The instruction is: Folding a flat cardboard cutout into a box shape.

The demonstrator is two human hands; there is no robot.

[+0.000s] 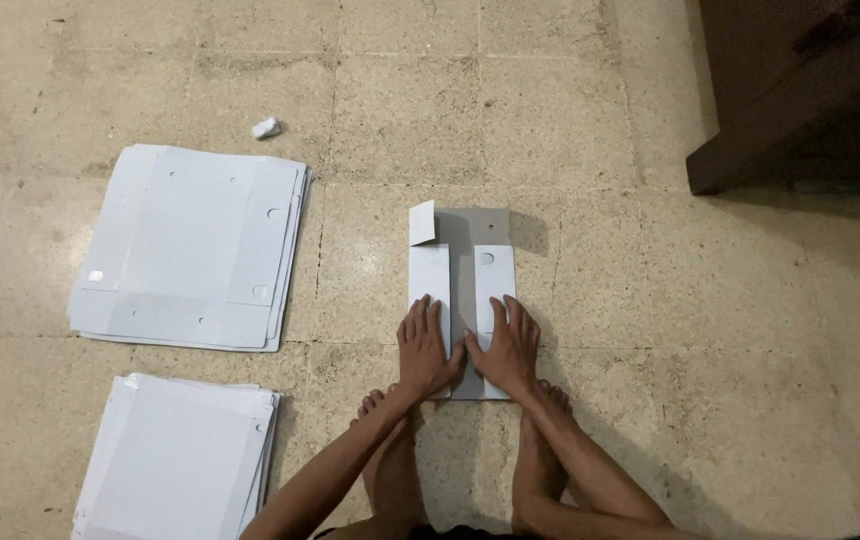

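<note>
A flat cardboard box blank, white on its folded-in side flaps and grey inside, lies on the tiled floor in front of me. My left hand presses flat on the left flap near its lower end. My right hand presses flat on the right flap, fingers spread. A small corner tab sticks up at the blank's top left. My bare feet rest just below the blank, under my wrists.
A stack of flat white box blanks lies to the left, and a second stack sits at the lower left. A crumpled paper scrap lies beyond them. Dark wooden furniture stands at the upper right.
</note>
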